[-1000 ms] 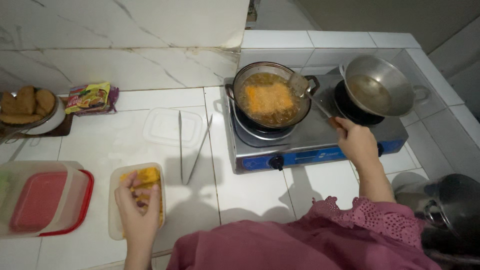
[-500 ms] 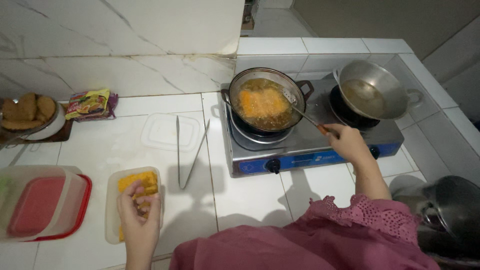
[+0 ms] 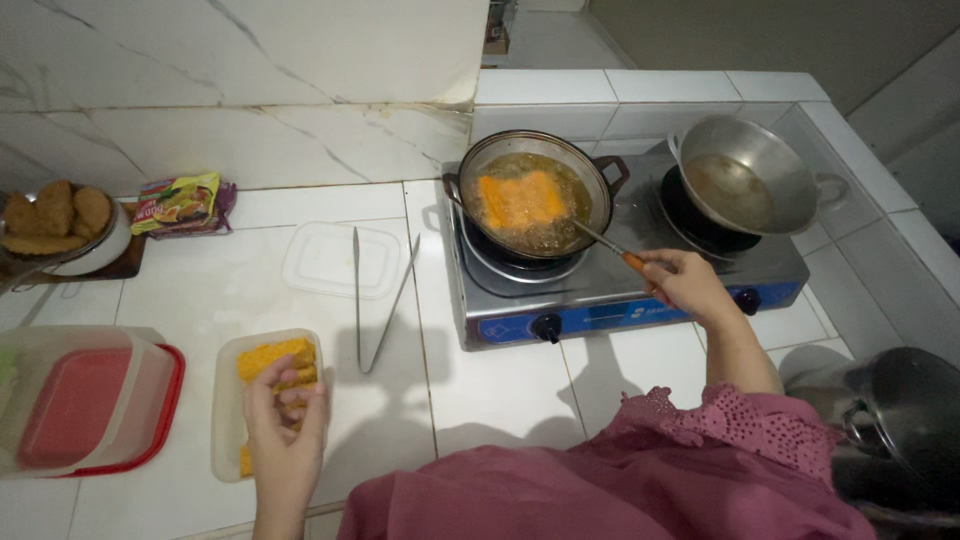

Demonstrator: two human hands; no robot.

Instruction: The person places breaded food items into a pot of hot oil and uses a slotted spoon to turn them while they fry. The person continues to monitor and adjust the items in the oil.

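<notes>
My left hand (image 3: 285, 415) rests in a clear plastic tub (image 3: 228, 420) and grips one of the orange breaded pieces (image 3: 272, 358) lying in it. My right hand (image 3: 685, 283) holds the orange handle of a metal utensil (image 3: 600, 243) whose far end dips into a dark frying pan (image 3: 534, 194). Breaded pieces (image 3: 520, 198) fry in bubbling oil in that pan, which sits on the left burner of a two-burner gas stove (image 3: 620, 300). A steel wok (image 3: 745, 178) with some oil stands on the right burner.
Metal tongs (image 3: 375, 300) and a clear lid (image 3: 330, 260) lie on the white tiled counter. A red-lidded container (image 3: 80, 410) sits at the left. A plate of fried pieces (image 3: 55, 225) and a snack packet (image 3: 180, 203) stand by the wall. A dark pot (image 3: 900, 420) is at lower right.
My right hand has shifted left along the stove front, and the utensil now reaches into the pan's near right side. My left hand has closed on a breaded piece in the tub.
</notes>
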